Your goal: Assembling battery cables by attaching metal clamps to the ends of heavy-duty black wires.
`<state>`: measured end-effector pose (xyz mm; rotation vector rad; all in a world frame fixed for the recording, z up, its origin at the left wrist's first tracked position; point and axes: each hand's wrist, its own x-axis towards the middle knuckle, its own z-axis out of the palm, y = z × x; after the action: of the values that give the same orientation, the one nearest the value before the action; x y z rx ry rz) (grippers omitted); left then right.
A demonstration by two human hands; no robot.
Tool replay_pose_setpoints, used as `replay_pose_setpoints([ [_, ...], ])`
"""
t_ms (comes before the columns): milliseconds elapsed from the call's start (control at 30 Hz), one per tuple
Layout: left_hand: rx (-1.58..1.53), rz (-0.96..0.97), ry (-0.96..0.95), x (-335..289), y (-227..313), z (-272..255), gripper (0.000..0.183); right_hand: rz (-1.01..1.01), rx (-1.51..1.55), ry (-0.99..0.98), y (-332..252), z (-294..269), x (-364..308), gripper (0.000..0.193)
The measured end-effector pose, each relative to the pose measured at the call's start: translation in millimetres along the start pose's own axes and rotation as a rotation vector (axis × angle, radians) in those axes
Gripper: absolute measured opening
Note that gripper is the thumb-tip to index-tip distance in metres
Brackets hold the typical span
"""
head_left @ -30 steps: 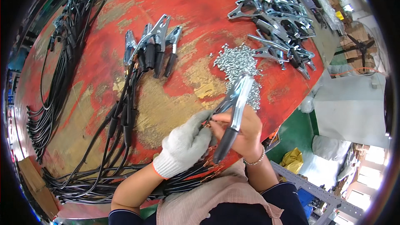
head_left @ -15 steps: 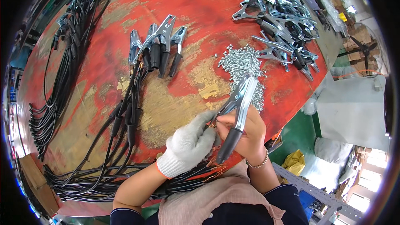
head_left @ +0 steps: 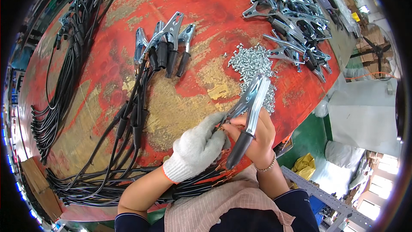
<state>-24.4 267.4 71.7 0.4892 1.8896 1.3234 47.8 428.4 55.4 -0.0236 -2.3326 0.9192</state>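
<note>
A silver spring clamp [head_left: 256,99] with a black handle sleeve [head_left: 239,151] is held between my hands, jaws pointing away from me. My left hand [head_left: 195,144], in a white knitted glove, is closed around its other handle, mostly hidden by the fingers. A bit of copper shows at the fingertips there. My right hand [head_left: 257,139], bare with a beaded bracelet, pinches at that same spot behind the near handle; what its fingertips hold is too small to make out. Just beyond the clamp lies a pile of small silver screws [head_left: 253,62].
Several clamps wired to black cables [head_left: 136,118] lie left of my hands. More finished cables [head_left: 71,77] stretch along the far left. Loose clamps [head_left: 296,21] are heaped at the back right. Copper-ended cables [head_left: 197,184] lie along the near table edge [head_left: 81,212].
The hands and clamp have shifted very slightly in the picture, along with the whole table scene. Both hands keep the same hold, and the right fingertips have moved a little.
</note>
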Motion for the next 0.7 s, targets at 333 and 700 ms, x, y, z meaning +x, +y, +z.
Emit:
replay_pose_setpoints([
  [333, -0.031, 0.034, 0.004, 1.6, -8.8, 3.9, 0.038, -0.223, -0.105, -0.073, 9.8, -16.9, -3.6, 0.031],
  [700, -0.037, -0.05, -0.009, -0.5, -1.6, 1.5, 0.038, -0.179, -0.077, -0.108, 9.6, -19.2, -8.9, 0.027],
])
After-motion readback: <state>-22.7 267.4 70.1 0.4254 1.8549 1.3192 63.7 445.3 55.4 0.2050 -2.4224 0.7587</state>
